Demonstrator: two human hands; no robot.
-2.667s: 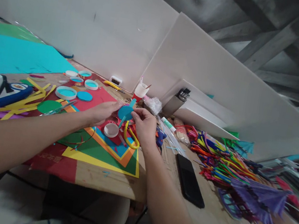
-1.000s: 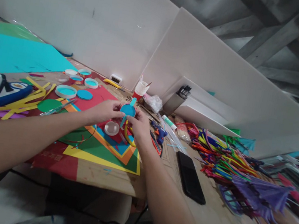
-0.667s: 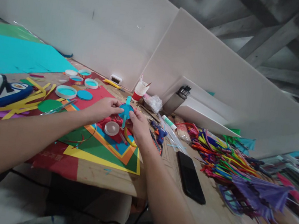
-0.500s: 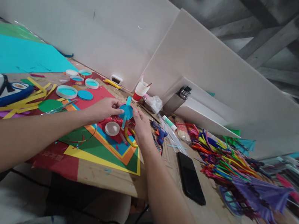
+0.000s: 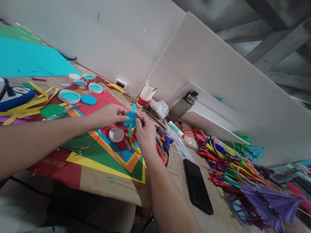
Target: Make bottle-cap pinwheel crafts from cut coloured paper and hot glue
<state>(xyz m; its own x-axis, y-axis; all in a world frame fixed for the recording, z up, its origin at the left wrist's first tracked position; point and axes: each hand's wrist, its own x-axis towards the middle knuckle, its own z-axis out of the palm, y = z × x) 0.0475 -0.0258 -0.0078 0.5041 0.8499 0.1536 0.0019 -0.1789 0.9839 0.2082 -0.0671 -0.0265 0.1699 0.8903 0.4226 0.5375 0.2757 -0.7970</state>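
Observation:
Both my hands meet over the stacked coloured paper sheets [image 5: 108, 156] at the table's middle. My left hand [image 5: 110, 115] pinches the left edge of a small blue paper disc with a strip across it [image 5: 130, 119]. My right hand [image 5: 144, 132] pinches the same piece from the right, fingers closed on it. Just below the disc lie a white round lid [image 5: 116, 134] and a yellow curved strip [image 5: 133, 144] on the sheets.
White lids with blue discs [image 5: 69, 96] and yellow paper strips [image 5: 24, 105] lie left. A black phone [image 5: 198, 186], a blue glue gun [image 5: 165, 138], a red cup [image 5: 146, 94] and a heap of coloured pipe cleaners [image 5: 232, 170] lie right. White boards [image 5: 210, 66] lean behind.
The blue disc has turned in my fingers, its strip going from tilted to nearly upright. My hands have drawn closer together around it; the camera shifted slightly.

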